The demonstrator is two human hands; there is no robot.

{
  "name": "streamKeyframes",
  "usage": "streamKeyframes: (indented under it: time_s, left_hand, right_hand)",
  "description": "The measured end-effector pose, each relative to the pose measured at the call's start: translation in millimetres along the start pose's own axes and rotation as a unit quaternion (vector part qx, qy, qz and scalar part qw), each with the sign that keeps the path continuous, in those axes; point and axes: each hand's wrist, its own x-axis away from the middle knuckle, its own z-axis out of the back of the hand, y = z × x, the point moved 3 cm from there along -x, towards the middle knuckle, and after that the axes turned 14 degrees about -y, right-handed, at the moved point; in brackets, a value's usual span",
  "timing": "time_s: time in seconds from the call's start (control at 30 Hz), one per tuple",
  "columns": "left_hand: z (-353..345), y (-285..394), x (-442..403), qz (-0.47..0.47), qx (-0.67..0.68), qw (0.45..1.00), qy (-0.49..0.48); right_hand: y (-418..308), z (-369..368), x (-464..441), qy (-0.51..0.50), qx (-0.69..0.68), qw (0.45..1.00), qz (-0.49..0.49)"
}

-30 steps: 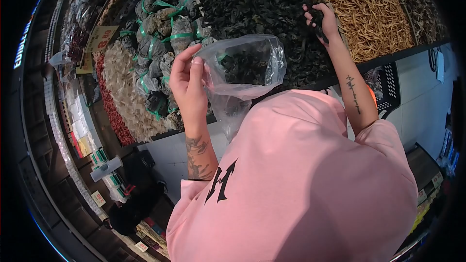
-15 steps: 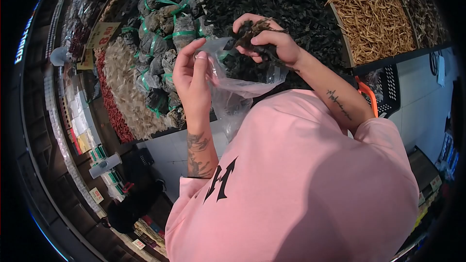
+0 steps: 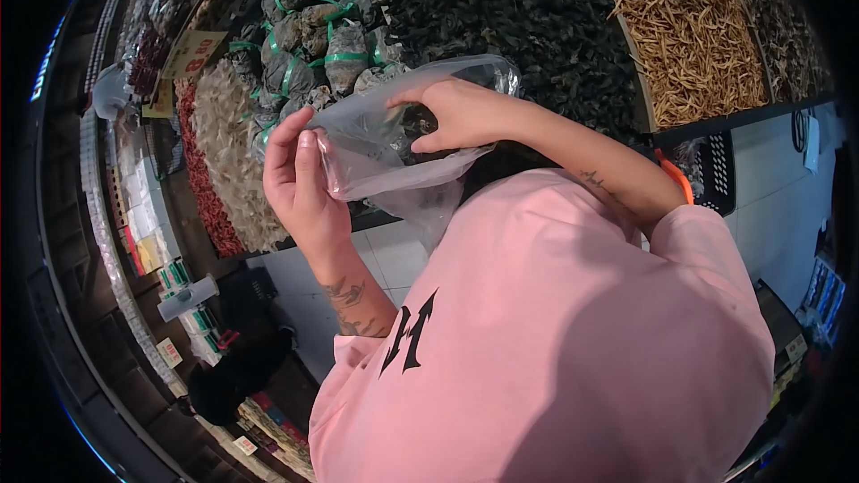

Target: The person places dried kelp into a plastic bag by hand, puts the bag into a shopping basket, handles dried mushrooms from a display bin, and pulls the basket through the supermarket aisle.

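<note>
Clear, thin plastic bag [image 3: 385, 181] stands open beside black, leafy dried goods [image 3: 510, 18], rim pinched in left hand [image 3: 309, 183]; right hand [image 3: 461, 114], fingers apart, at its mouth. Contents appear scant; plentiful goods lie loose outside.

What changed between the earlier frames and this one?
The right hand moved left from over the dark dried pieces to the mouth of the plastic bag and opened, apparently releasing its handful. The left hand shifted slightly left, still holding the bag.
</note>
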Motion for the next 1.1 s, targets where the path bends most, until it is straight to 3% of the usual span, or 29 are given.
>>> streamKeyframes:
  time_s: [0.03,0.07,0.13,0.27,0.3,0.37,0.4,0.47,0.53,0.6,0.67,0.73,0.83,0.9,1.0,1.1]
  left_hand:
    - [6.2,6.8,1.2,-0.005,-0.008,1.0,0.019]
    - [20.6,10.0,3.9,-0.012,0.019,1.0,-0.019]
    - [38.8,11.8,5.9,0.0,-0.012,0.998,0.062]
    - [50.4,22.6,15.8,0.009,0.016,1.0,0.006]
    - [52.5,23.1,16.8,0.012,-0.017,0.998,0.065]
    - [63.8,24.8,22.4,0.006,-0.008,0.998,0.068]
    - [71.0,25.2,25.5,0.0,0.002,0.998,0.067]
    - [80.5,25.6,30.9,-0.006,0.021,0.998,0.06]
    - [85.7,25.1,33.0,-0.018,0.037,0.998,0.056]
    - [91.7,22.7,35.3,-0.027,0.033,0.997,0.065]
    - [95.7,22.4,36.8,-0.033,0.029,0.996,0.073]
    - [101.9,26.0,37.3,-0.035,-0.016,0.99,0.137]
    - [118.0,39.9,42.7,-0.049,-0.039,0.982,0.179]
    - [132.7,50.5,50.8,-0.065,-0.042,0.979,0.187]
    - [145.5,58.4,58.5,-0.076,-0.062,0.975,0.199]
    - [154.6,55.4,57.5,-0.07,-0.055,0.967,0.238]
  right_hand:
    - [0.5,4.9,0.6,0.017,-0.014,1.0,0.01]
    - [1.0,9.4,1.0,0.034,-0.028,0.999,0.021]
    - [-3.9,18.5,-1.6,0.028,-0.048,0.998,0.016]
    - [-23.1,31.6,-7.9,0.07,0.033,0.995,0.064]
    - [-29.1,37.9,-8.2,0.083,0.018,0.994,0.062]
    - [-30.5,44.0,-10.6,0.12,0.031,0.989,0.083]
    - [-26.4,47.6,-14.4,0.101,0.078,0.989,0.078]
    - [-38.0,53.3,-7.7,-0.022,0.039,0.998,0.034]
    - [-30.8,46.8,-7.0,-0.056,0.024,0.998,0.02]
    - [-31.7,41.0,-6.1,0.07,0.182,0.972,0.132]
    - [-34.8,44.5,-10.3,0.09,0.202,0.962,0.16]
    - [-49.9,53.1,-21.1,-0.044,0.334,0.941,0.023]
    - [-105.1,60.8,-19.1,0.036,0.411,0.905,0.1]
    - [-150.3,60.7,-4.4,0.119,0.356,0.889,0.263]
    - [-192.4,57.6,11.6,0.086,0.361,0.888,0.271]
    - [-177.0,55.3,-15.7,0.106,0.363,0.883,0.278]
